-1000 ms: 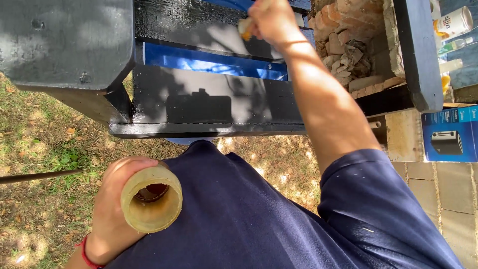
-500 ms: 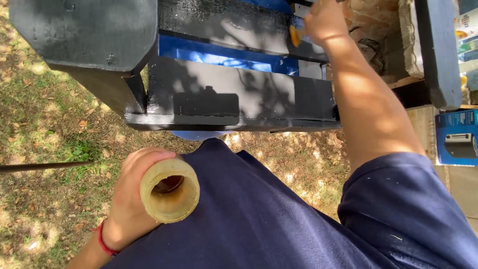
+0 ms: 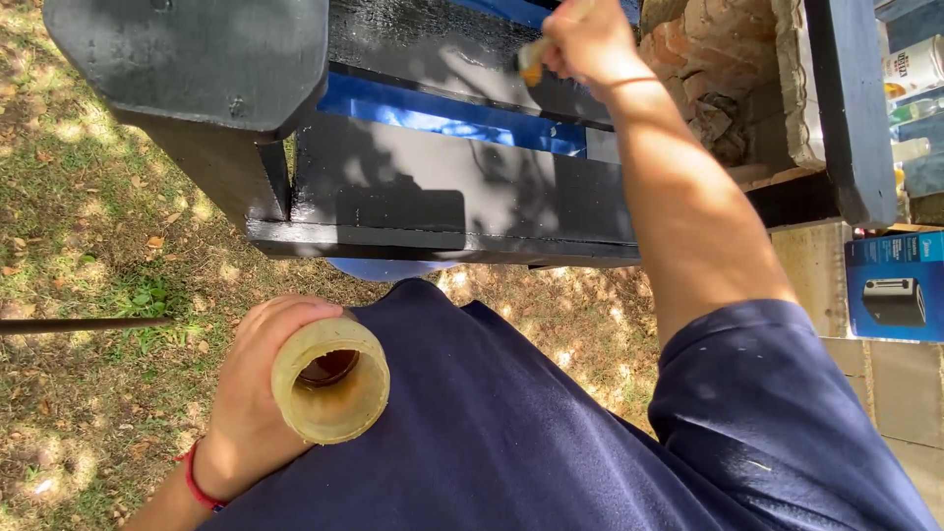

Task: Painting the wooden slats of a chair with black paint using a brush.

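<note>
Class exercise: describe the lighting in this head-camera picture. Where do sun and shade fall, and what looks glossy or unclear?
Head view: hard sunlight lights the right hand and its forearm; dappled leaf shade patches the grass; glare shines off the black wood frame; the brush is too small to make out clearly; the left hand and jar are sharp.

we see patchy grass ground (image 3: 88, 236) strewn with dry leaves, a thin dark rod (image 3: 79, 324) lying across it. a black-painted wooden frame (image 3: 433, 211) stands on it. to the right, pale paving slabs (image 3: 890, 383) carry a blue box (image 3: 895, 285).
</note>
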